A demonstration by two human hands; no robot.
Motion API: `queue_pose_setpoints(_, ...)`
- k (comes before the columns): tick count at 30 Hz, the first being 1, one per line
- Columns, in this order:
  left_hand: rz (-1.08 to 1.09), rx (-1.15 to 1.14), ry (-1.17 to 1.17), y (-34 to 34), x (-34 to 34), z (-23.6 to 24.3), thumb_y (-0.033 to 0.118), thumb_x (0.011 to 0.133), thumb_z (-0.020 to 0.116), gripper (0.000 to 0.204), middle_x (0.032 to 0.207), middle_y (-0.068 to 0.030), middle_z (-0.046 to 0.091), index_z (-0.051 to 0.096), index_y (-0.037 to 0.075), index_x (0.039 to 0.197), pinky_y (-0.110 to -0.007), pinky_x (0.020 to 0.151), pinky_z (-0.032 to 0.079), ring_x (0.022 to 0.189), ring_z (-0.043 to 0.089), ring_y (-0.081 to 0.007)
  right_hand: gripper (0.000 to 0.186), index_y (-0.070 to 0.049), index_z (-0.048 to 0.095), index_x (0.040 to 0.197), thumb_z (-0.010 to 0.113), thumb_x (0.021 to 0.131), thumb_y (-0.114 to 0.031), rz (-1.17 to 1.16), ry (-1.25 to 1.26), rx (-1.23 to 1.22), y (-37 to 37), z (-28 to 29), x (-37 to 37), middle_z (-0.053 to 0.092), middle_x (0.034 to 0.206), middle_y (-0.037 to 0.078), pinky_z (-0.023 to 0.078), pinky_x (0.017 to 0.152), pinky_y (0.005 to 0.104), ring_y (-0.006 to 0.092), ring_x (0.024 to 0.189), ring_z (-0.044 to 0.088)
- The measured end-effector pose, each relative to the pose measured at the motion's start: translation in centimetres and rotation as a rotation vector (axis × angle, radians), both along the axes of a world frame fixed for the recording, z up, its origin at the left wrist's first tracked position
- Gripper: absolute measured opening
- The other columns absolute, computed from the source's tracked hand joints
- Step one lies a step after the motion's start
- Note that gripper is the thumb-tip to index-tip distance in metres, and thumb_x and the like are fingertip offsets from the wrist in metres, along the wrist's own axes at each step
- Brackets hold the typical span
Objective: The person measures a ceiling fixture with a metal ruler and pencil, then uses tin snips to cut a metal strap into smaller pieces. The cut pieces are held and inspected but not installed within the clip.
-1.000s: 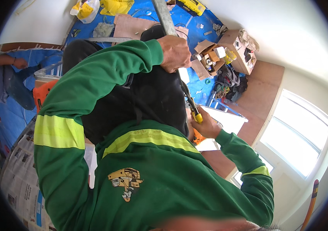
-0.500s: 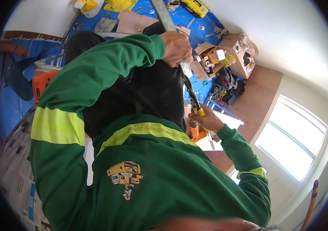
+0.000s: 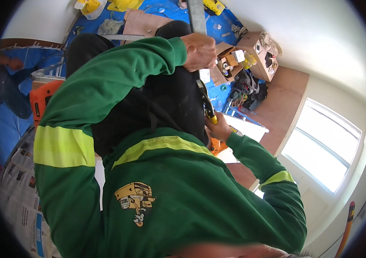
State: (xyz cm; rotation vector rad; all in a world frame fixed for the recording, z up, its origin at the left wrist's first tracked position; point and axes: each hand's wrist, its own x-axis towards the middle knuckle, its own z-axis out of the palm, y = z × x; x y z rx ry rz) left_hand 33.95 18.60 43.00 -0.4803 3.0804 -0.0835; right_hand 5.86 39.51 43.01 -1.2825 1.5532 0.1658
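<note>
My left hand (image 3: 200, 51) is wrapped round a long grey metal strip (image 3: 197, 19), which runs up and away from my fist above my dark-trousered knee. In my right hand (image 3: 220, 128) is a pair of tin snips (image 3: 206, 99) with yellow on the handles, the fingers closed about them. Their dark jaws point up toward the strip's near end just below my left hand. Whether the blades grip the metal I cannot tell. Partly hidden behind my right wrist is an orange tool (image 3: 220, 147) on a white surface.
Blue sheeting (image 3: 148, 8) covers the floor, with cardboard (image 3: 144, 23) on it. An open cardboard box (image 3: 221, 75) and a wooden box (image 3: 251, 43) stand at the right, beside piled dark cloth (image 3: 247, 90). An orange case (image 3: 41, 101) lies left. Another person's hand (image 3: 15, 63) shows far left.
The metal strip has swung more upright, its far end shifting right. My right hand and the snips have moved slightly left and now point more steeply upward. My left hand keeps its grip.
</note>
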Motion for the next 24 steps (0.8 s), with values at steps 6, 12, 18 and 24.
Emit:
queue_pose_setpoints(6, 0.017, 0.062, 0.156, 0.3, 1.2, -0.8, 0.023, 0.092, 0.069, 0.008, 0.084, 0.0000, 0.074, 0.073, 0.019, 0.086, -0.033, 0.074, 0.053, 0.081, 0.075, -0.0196, 0.024, 0.000, 0.067, 0.105, 0.076, 0.099, -0.021, 0.047, 0.000, 0.083, -0.8, 4.0, 0.0, 0.065, 0.080, 0.008, 0.050, 0.069, 0.0386, 0.0165, 0.073, 0.060)
queue_pose_setpoints(12, -0.082, -0.250, 0.513, 1.4, 1.9, -0.3, 0.023, 0.090, 0.066, 0.008, 0.077, 0.0025, 0.058, 0.064, 0.020, 0.083, -0.035, 0.071, 0.049, 0.076, 0.065, -0.0157, 0.026, -0.003, 0.065, 0.107, 0.080, 0.098, -0.023, -0.347, -0.317, 0.712, -1.5, 10.0, 0.5, 0.056, 0.074, -0.001, 0.041, 0.055, 0.0296, 0.0095, 0.060, 0.052)
queue_pose_setpoints(18, 0.237, -0.218, 0.497, 1.3, 3.1, 1.9, 0.017, 0.088, 0.068, 0.008, 0.078, 0.0019, 0.058, 0.061, 0.020, 0.085, -0.037, 0.074, 0.051, 0.081, 0.066, -0.0186, 0.039, 0.000, 0.072, 0.112, 0.080, 0.097, -0.035, 0.038, -0.101, 0.458, 0.5, 10.0, 1.5, 0.069, 0.082, 0.002, 0.051, 0.064, 0.0300, 0.0132, 0.070, 0.064)
queue_pose_setpoints(24, 0.683, 0.056, 0.462, 1.8, 8.0, 6.4, 0.013, 0.083, 0.077, 0.020, 0.092, -0.0089, 0.071, 0.063, 0.010, 0.097, -0.045, 0.079, 0.056, 0.098, 0.073, -0.0304, 0.051, -0.001, 0.058, 0.127, 0.081, 0.094, -0.032, -0.130, -0.103, -0.223, -1.0, 9.6, 3.7, 0.068, 0.105, 0.019, 0.052, 0.090, 0.0457, 0.0359, 0.102, 0.068)
